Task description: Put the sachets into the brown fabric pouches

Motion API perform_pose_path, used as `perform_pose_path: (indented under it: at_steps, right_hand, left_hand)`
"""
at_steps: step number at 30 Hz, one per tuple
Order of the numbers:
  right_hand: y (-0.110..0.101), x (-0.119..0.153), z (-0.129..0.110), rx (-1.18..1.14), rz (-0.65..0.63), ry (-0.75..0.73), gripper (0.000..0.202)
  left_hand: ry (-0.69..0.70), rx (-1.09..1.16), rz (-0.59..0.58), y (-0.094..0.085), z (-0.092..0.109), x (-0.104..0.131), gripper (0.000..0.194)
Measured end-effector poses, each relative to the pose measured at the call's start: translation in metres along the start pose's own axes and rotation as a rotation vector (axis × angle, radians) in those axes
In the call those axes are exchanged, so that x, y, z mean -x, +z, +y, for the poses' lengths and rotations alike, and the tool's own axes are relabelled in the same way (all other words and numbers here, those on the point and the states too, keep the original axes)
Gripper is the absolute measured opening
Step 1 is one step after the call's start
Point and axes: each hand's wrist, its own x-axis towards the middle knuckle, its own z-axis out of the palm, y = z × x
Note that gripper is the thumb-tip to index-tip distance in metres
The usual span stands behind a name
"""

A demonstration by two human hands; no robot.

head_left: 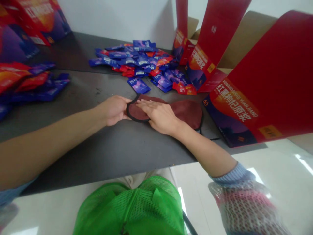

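1. Dark grey table (pixel 137 147): its top bears the goods, with the eye mask near the front edge, probably so that both hands reach it easily.
2. Red cartons (pixel 244 111) stand in a row on the right, tall flaps raised, perhaps to leave their mouths accessible; more red boxes (pixel 46 19) stand at the far left.
3. Green mesh (pixel 134 205), a garment or bag, covers the person's lap, below the table's edge.
4. Blue and red sachets (pixel 139 60) lie heaped at the back, close to the cartons, likely within reach but out of the hands' way. Another sachet pile (pixel 31 81) sits at the left.
5. Maroon eye mask (pixel 186 112), black-trimmed, lies between the person and the heap, its right half uncovered.
6. The left hand (pixel 116 109) pinches the mask's left end, seemingly to steady it. The right hand (pixel 162 116) rests palm down on the same half, fingers extended rather than clenched, as if smoothing or pressing the cloth.
7. One blue sachet (pixel 139 85) lies just beyond the mask.
8. A thin black strap (pixel 214 139) trails from the mask's right end towards the nearest carton.
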Motion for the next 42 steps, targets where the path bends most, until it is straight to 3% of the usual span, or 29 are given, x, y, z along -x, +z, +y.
perform_pose_path:
  at_steps: [5,9,13,16,19,24,27,30,32,37,39,42]
  right_hand:
    - [-0.020,0.010,0.004,-0.123,-0.077,-0.147,0.072]
    - [-0.033,0.018,0.011,-0.224,-0.148,-0.127,0.075]
    - [-0.043,0.024,0.019,-0.320,-0.191,-0.114,0.071]
    - [-0.050,0.027,0.028,-0.260,-0.203,-0.048,0.068]
    - [-0.053,0.028,0.039,-0.043,-0.182,0.099,0.067]
    - [-0.052,0.028,0.051,0.230,-0.109,0.253,0.061]
    - [-0.049,0.027,0.050,0.196,0.034,0.229,0.067]
    - [-0.041,0.024,0.042,0.094,0.089,0.136,0.075]
    - [-0.032,0.021,0.035,-0.031,0.063,0.023,0.081]
    - [-0.011,0.015,0.036,-0.343,-0.050,-0.246,0.090]
    - [-0.010,0.013,0.043,-0.354,-0.053,-0.233,0.090]
    - [-0.015,0.012,0.055,-0.247,-0.080,-0.092,0.082]
  left_hand:
    - [-0.027,-0.019,0.011,-0.002,-0.004,-0.003,0.034]
    - [-0.040,-0.009,-0.027,-0.007,-0.003,-0.005,0.047]
    - [-0.055,0.015,-0.132,-0.014,0.002,-0.007,0.039]
    - [-0.051,0.009,-0.161,-0.017,0.004,-0.006,0.032]
    - [-0.037,0.009,-0.196,-0.018,0.005,-0.004,0.034]
    - [-0.022,-0.007,-0.202,-0.019,0.004,-0.003,0.037]
    - [-0.053,-0.033,-0.178,-0.018,0.004,-0.005,0.034]
    - [-0.067,-0.037,-0.147,-0.017,0.004,-0.007,0.027]
    - [-0.051,-0.033,-0.133,-0.015,0.003,-0.008,0.027]
    - [-0.043,-0.063,-0.124,-0.014,0.004,-0.006,0.048]
    - [-0.047,-0.061,-0.151,-0.016,0.004,-0.007,0.044]
    - [-0.038,-0.058,-0.184,-0.020,0.003,-0.008,0.029]
